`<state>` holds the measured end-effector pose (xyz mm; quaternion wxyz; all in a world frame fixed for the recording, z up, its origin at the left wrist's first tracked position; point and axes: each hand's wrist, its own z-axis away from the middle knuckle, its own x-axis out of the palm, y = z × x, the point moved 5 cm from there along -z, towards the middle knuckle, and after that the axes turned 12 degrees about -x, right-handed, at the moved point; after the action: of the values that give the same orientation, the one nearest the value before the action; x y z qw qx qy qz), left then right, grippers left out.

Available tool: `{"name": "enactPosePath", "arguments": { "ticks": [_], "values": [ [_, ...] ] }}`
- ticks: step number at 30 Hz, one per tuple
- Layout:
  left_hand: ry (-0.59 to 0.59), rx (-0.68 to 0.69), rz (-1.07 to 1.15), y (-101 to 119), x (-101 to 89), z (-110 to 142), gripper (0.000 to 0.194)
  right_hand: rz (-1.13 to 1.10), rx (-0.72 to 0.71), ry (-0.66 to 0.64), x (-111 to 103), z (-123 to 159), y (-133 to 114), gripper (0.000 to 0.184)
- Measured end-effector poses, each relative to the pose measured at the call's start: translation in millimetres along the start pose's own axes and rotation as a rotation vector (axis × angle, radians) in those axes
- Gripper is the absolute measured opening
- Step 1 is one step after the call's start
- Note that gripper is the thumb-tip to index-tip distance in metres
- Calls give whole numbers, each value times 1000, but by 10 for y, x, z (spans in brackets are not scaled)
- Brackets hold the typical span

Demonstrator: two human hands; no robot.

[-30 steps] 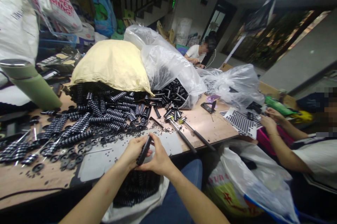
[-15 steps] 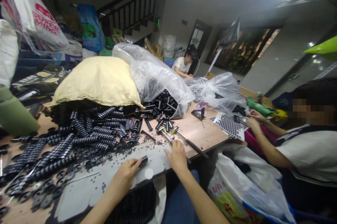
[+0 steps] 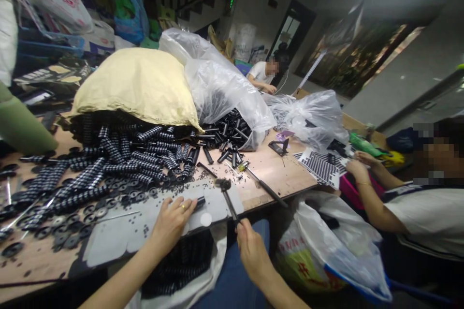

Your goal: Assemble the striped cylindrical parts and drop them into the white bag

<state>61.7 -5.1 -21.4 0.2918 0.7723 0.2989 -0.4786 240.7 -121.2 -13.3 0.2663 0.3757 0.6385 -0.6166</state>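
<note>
My left hand (image 3: 174,218) is closed around a short black tube (image 3: 200,202), which lies against the grey mat (image 3: 116,241) at the table's front edge. Only the tube's end shows past my fingers. Closed on the dark handle of a small hammer (image 3: 229,200), my right hand (image 3: 251,246) is just off the table edge. The hammer's head points away from me, over the mat. Small black pieces are scattered on the mat, and a thin metal rod (image 3: 119,215) lies across it. A white disc (image 3: 206,219) is near the tube.
A second hammer (image 3: 266,188) lies on the right. Checkered rollers (image 3: 123,169) and black wheels (image 3: 68,222) are heaped on the left. Black tubes (image 3: 232,127) spill from a clear bag. Beside me a co-worker (image 3: 416,202) handles checkered sheets (image 3: 322,166); a plastic bag (image 3: 326,241) hangs between us.
My right hand has drawn back toward me from the tool area and now grips the hammer. My left hand keeps the tube on the mat. The camera view has tilted down.
</note>
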Motion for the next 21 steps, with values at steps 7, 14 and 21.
{"name": "enactPosePath", "arguments": {
  "ticks": [7, 14, 21],
  "values": [
    [12, -96, -97, 223, 171, 81, 40, -194, 29, -55, 98, -8, -125, 43],
    [21, -146, -36, 396, 296, 107, 86, -976, 361, -338, 403, 20, -204, 56],
    [-99, -182, 3, 396, 293, 63, 91, -595, 94, -198, 190, -66, -443, 44]
  ]
}}
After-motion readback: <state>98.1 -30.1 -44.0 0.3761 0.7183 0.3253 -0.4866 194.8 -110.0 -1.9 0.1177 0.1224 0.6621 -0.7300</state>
